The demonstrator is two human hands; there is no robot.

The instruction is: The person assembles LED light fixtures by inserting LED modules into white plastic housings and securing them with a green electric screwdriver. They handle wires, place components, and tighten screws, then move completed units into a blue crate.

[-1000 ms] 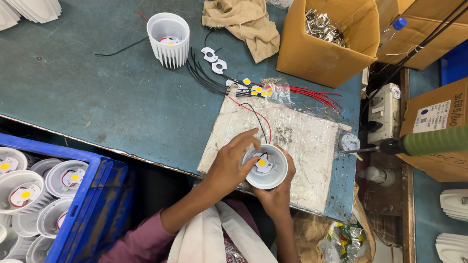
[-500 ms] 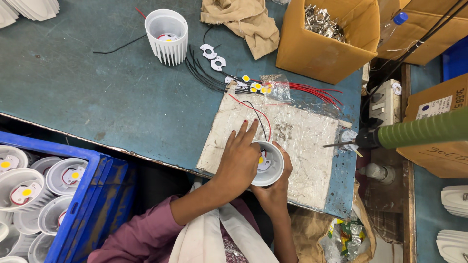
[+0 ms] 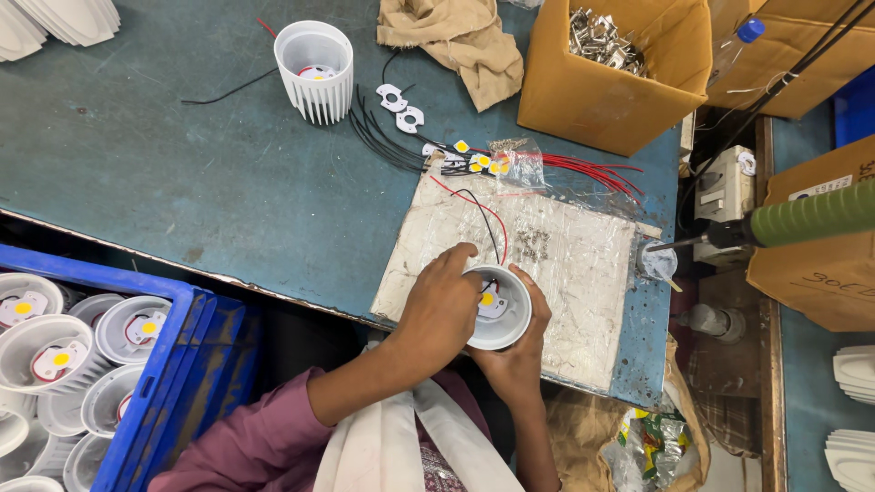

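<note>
White plastic lamp housing [image 3: 499,308], round and cup-shaped, sits over the pale work mat [image 3: 565,264] at the near edge of the blue-green bench [image 3: 182,173]

My right hand [image 3: 519,351] cups it from below; my left hand [image 3: 444,305] curls over the rim, fingertips at the small yellow-centred LED board [image 3: 490,302] inside. I'd hold the cup level and keep the red and black wires [image 3: 483,211] free of the rim

place: small lamp-assembly workshop | bench: worn teal worktable [image 3: 182,173] with scuffed work pad [image 3: 565,264] | stock: blue crate [image 3: 173,364] of white lamp housings [image 3: 36,346], cardboard box [image 3: 611,91] of metal clips, loose red and black wires [image 3: 583,173] | tool: green-handled soldering iron [image 3: 784,219]
</note>
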